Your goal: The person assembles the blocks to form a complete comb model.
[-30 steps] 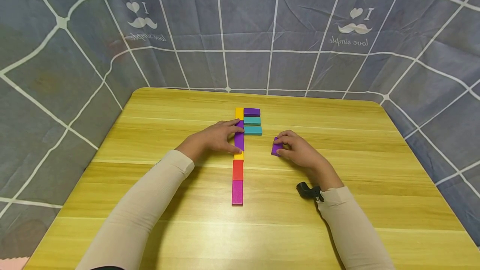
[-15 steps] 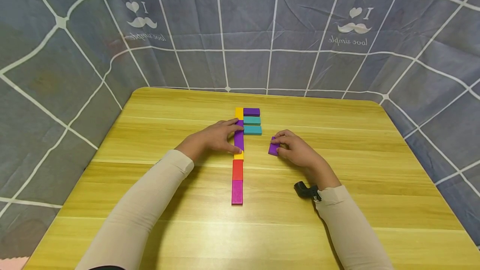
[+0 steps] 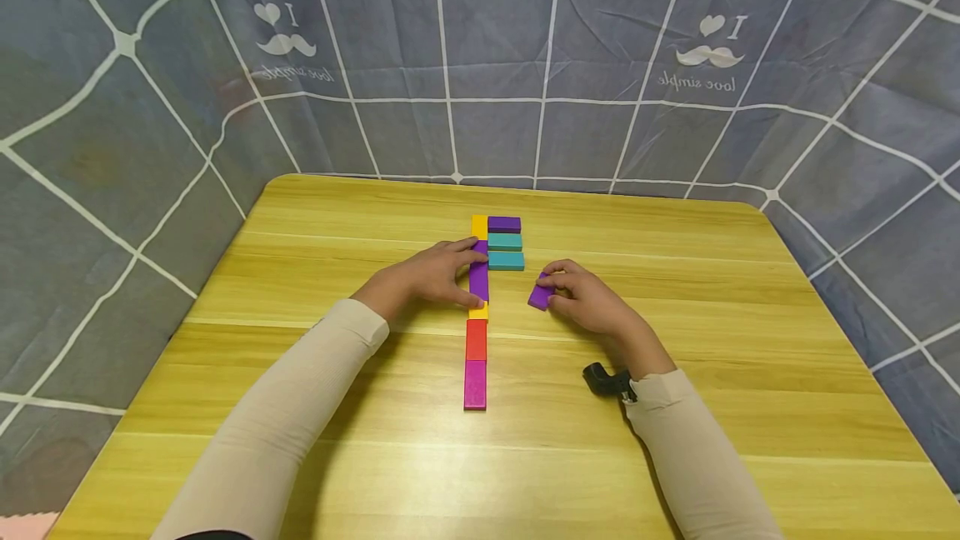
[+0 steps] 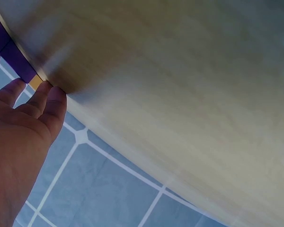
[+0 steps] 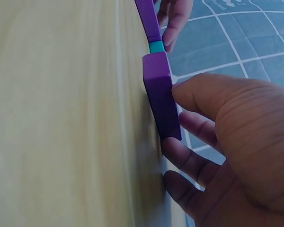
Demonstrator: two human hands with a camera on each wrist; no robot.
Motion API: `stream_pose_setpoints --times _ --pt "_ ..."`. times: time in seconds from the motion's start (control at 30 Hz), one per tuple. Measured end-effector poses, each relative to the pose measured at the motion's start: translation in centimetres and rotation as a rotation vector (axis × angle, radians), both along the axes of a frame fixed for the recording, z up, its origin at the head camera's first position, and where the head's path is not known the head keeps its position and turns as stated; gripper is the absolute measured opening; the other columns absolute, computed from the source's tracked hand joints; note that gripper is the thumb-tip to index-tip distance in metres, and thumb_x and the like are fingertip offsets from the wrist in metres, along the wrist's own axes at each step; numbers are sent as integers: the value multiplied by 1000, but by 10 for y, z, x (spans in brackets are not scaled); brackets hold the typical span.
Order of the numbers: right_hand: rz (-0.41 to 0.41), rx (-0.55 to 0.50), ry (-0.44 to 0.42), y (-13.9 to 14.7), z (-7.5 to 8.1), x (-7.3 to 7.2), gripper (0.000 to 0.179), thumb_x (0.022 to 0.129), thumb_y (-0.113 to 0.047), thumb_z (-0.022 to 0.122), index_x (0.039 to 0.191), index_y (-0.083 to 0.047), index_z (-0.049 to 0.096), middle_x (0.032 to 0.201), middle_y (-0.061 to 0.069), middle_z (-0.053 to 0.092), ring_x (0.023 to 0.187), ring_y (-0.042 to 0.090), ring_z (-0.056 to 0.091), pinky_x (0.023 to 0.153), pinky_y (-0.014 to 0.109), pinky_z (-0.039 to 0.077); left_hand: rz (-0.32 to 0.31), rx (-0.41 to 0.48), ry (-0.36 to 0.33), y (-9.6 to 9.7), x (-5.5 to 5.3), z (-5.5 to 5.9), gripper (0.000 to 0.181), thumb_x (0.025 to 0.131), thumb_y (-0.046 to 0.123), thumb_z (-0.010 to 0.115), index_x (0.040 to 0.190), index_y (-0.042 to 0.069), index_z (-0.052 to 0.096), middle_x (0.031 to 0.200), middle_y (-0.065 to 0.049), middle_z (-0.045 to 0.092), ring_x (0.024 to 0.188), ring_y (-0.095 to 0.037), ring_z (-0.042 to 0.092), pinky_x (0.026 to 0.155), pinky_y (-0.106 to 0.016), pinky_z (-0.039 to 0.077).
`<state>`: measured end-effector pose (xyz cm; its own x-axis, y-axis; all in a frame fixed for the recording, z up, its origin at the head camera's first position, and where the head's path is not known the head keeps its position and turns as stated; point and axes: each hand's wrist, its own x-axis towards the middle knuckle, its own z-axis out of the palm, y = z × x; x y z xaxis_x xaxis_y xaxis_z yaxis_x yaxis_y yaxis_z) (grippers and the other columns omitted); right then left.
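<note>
In the head view a purple rectangular block (image 3: 537,298) lies tilted at the table's middle right. My right hand (image 3: 588,298) pinches it between thumb and fingers, and the right wrist view shows the block's (image 5: 162,97) long side along the fingertips. To its left runs a straight column of flat blocks. My left hand (image 3: 437,275) rests its spread fingers and thumb on the purple part (image 3: 478,283) of that column. Nearer to me follow a yellow block (image 3: 478,312), a red block (image 3: 476,340) and a magenta block (image 3: 475,386); a yellow block (image 3: 479,226) tops the far end.
Two teal blocks (image 3: 506,261) and a dark purple block (image 3: 504,224) stick out rightward from the column's far part, spaced slightly apart. Everything lies on a wooden table (image 3: 360,457). A grey curtain (image 3: 495,65) with white lines hangs behind the far edge.
My right hand has slid the purple block a little to the left, toward the column, and the block has turned slightly. The left hand has stayed in place.
</note>
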<state>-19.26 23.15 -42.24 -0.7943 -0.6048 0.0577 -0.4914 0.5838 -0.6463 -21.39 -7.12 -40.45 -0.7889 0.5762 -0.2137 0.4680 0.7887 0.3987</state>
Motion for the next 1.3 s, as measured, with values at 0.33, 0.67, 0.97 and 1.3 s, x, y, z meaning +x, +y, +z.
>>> stream_pose_setpoints --times 0.33,0.67,0.97,1.3 --pt "-14 14 -15 -4 -1 0 30 97 -8 62 125 0 67 131 9 52 118 28 52 98 43 47 -4 -3 -1 1 1 1 87 82 59 70 154 22 39 165 -8 16 148 -39 19 118 -51 20" --pt "-24 -27 -20 -6 -5 -3 23 95 -8 66 116 -2 71 126 8 55 115 28 54 99 43 47 -6 2 0 1 -1 0 87 81 60 70 154 22 39 165 -8 16 148 -39 19 118 -51 21" --pt "-85 -52 -2 -18 -7 -2 17 93 -11 71 107 -3 75 114 5 58 106 25 56 94 41 48 13 -4 -16 1 0 1 88 80 60 70 154 23 39 165 -6 16 148 -38 18 117 -53 22" --pt "-118 -55 8 -23 -8 -2 18 94 -9 69 109 -1 76 112 6 58 104 24 56 92 40 48 3 8 -5 1 0 3 87 81 58 71 153 21 41 165 -9 17 147 -40 19 117 -53 23"
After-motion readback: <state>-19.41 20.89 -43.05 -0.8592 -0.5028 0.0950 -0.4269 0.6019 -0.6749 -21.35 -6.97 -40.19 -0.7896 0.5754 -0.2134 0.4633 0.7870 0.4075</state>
